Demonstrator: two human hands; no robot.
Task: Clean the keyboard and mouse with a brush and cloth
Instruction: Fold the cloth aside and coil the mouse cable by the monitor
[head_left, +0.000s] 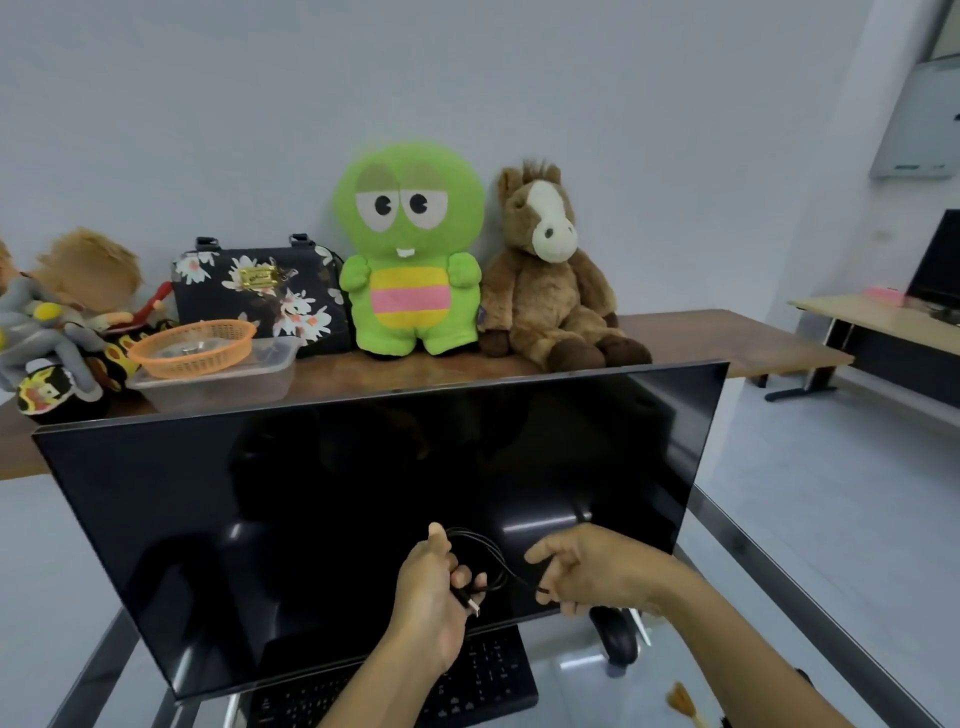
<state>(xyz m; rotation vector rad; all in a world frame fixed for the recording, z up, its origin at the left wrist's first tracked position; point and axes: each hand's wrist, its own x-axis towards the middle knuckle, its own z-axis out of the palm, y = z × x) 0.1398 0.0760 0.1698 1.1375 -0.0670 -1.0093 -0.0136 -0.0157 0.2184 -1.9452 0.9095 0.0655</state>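
The black keyboard lies on the glass surface under the front edge of the dark monitor, with the black mouse just to its right and a tan-bristled brush nearer the person. Above them, the left hand grips a coiled black cable and its plug. The right hand pinches the cable's other stretch.

No text, label or number can be read anywhere.

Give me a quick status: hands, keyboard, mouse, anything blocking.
Both hands up, left hand and right hand gripping a coiled black cable. Keyboard and mouse untouched. Monitor overhangs keyboard.
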